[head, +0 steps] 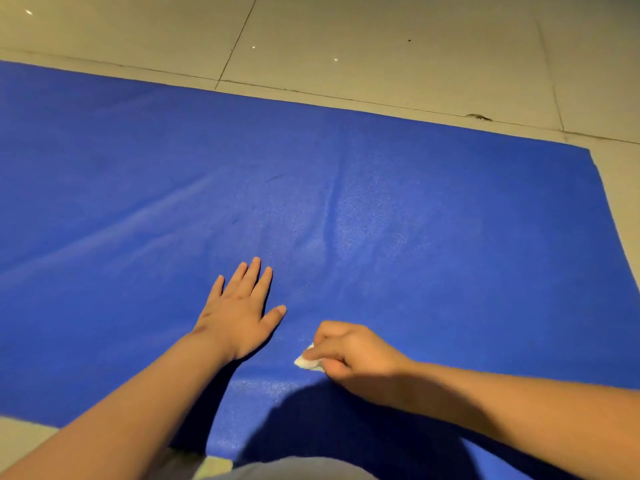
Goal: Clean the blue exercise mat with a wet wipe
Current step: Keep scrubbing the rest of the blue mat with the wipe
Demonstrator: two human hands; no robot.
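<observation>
On a pale, glossy tiled floor [381, 39] lies a large blue textured exercise mat [433, 209], spread flat and filling most of the view. Its far edge runs diagonally from upper left down to a corner at the right. A shallow crease [329, 216] runs down the middle of the mat, and the surface beside it glistens faintly. A person leans over the near edge with both bare forearms reaching forward. The left hand [239, 313] lies palm down on the mat, its fingers [254, 275] straight and slightly apart, thumb out to the side, holding nothing. Just to its right, not touching it, the right hand [349, 351] is down on the mat with its fingers curled and clamped on a small crumpled white wet wipe [306, 362]. Only a bunched end of the wipe shows at the left of that hand, resting against the mat. A dark shadow [329, 427] falls on the mat between the arms, by the near edge. A patch of grey cloth [294, 471] shows at the very bottom. A small dark mark [479, 116] sits on a tile seam beyond the mat's far edge.
</observation>
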